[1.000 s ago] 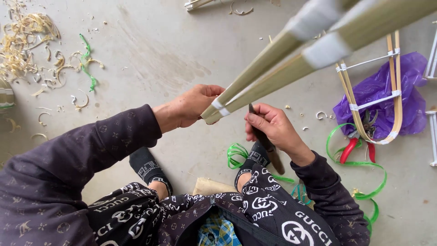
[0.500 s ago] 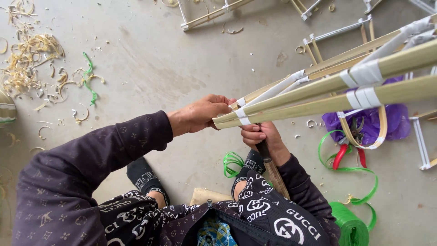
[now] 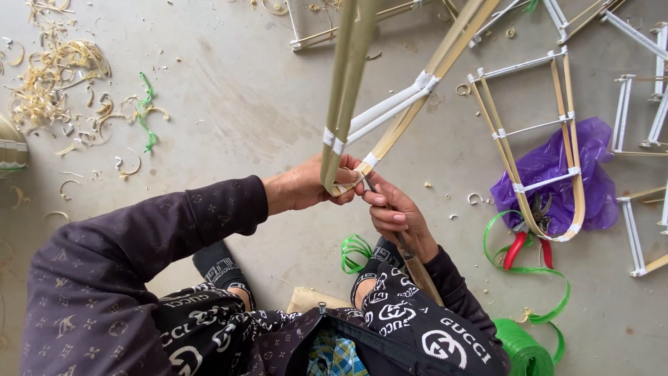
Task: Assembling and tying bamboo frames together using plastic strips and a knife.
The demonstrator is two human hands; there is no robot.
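Bamboo frame [image 3: 390, 118] rises from the lap, its lower ends gathered at the hands. Left hand [image 3: 313, 186] clamped around those ends. Right hand [image 3: 393, 212] pinches a knife [image 3: 410, 261]; blade could slip toward left fingers.

Shavings [image 3: 56, 73] on concrete floor [image 3: 229, 90]

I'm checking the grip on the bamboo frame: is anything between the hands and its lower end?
Nothing visible. The left hand grips the bamboo frame at its lower end, and the right hand, holding a knife, touches that same end.
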